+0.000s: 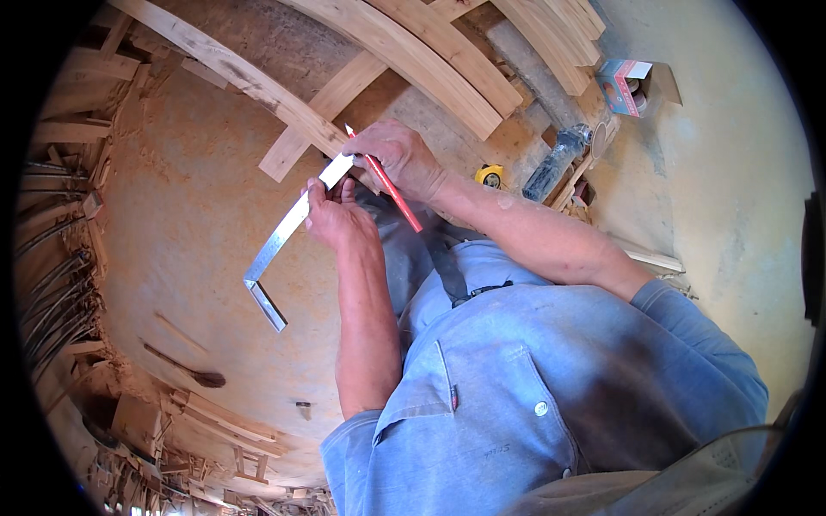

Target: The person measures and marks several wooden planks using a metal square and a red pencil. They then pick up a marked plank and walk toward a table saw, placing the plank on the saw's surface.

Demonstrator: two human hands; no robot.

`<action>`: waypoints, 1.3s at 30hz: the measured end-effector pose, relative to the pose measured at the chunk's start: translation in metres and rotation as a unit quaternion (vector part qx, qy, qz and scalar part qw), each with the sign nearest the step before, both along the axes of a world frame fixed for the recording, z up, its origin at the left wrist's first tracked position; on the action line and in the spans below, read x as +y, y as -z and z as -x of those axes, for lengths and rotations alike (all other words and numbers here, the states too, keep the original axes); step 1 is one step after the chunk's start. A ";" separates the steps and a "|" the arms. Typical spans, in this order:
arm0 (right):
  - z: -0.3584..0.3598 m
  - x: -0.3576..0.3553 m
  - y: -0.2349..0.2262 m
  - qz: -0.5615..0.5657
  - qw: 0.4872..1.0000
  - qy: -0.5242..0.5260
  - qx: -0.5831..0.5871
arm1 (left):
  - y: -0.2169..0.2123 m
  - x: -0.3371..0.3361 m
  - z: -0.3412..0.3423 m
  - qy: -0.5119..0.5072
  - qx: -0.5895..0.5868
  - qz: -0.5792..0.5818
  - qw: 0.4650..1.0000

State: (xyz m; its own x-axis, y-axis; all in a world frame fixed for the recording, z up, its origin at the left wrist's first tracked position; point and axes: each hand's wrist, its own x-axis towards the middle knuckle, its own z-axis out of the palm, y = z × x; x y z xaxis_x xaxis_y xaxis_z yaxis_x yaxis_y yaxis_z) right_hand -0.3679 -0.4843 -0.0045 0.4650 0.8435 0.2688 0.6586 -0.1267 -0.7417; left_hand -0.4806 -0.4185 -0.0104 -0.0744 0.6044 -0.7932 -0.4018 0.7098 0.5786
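Both hands grip tools: left hand [337, 215] clamps the steel square [288, 232], right hand [397, 159] pinches the red pencil [389, 185] against the wooden strip [297, 144]; no finished mark visible.

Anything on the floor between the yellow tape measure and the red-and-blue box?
Yes: in the head view a dark bottle-shaped thing lies between the tape measure and the box, beside wooden strips.

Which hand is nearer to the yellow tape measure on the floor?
Right. The right hand, holding a red pencil, is just left of the yellow tape measure in the picture. The left hand, gripping the metal square, sits farther away.
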 end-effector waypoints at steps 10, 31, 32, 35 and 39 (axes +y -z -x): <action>-0.001 0.000 0.001 0.002 1.000 -0.005 -0.002 | -0.003 0.000 -0.001 -0.001 -0.001 0.000 1.000; 0.011 -0.016 -0.043 0.100 0.991 -0.012 0.089 | -0.038 -0.011 0.048 0.166 -0.161 -0.109 0.967; 0.012 -0.016 -0.049 0.080 0.992 -0.015 0.093 | -0.046 -0.010 0.052 0.161 -0.191 -0.096 0.963; 0.020 -0.016 -0.071 0.029 0.992 -0.017 0.119 | -0.057 -0.008 0.060 0.150 -0.216 -0.085 0.961; 0.028 -0.018 -0.092 0.000 0.986 -0.004 0.165 | -0.073 -0.008 0.068 0.184 -0.246 -0.141 0.941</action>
State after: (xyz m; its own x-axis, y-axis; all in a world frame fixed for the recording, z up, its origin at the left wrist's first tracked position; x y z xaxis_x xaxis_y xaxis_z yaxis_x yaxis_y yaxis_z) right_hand -0.3954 -0.5025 0.0879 0.5209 0.8474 0.1029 0.3821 -0.1236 -0.9158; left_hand -0.5491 -0.4261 0.0629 0.5149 0.7094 -0.4814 -0.4279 0.6992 0.5727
